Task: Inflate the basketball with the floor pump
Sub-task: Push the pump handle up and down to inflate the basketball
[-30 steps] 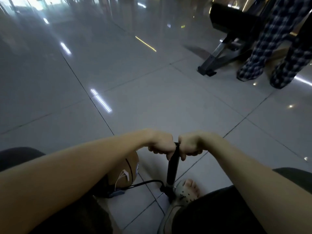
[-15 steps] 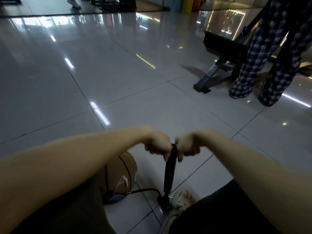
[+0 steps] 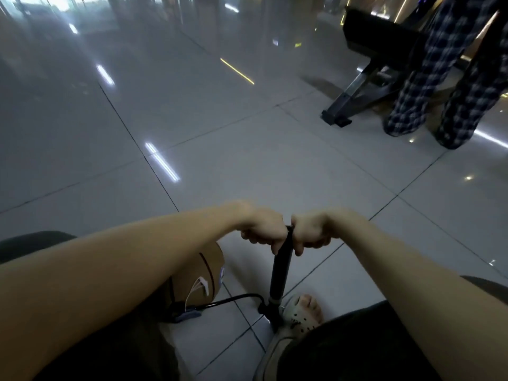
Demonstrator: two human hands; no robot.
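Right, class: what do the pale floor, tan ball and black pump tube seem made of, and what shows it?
Pale grey floor: polished tile, likely ceramic; mirror-like light streaks, joint lines. Tan round basketball: probably rubber or synthetic leather, matte; no glare, dark seam. Black pump tube: matte metal or plastic, undecidable; dull surface.

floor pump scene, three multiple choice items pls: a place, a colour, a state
1. The basketball lies where from the floor pump?
A) its right B) its left C) on top
2. The pump's barrel is:
A) black B) red C) white
3. The left hand and right hand:
A) rest on the floor B) hold the ball C) grip the pump's handle

1 B, it sits on the floor left of the barrel. 2 A, the barrel looks black. 3 C, both hands' fingers curl round the handle.
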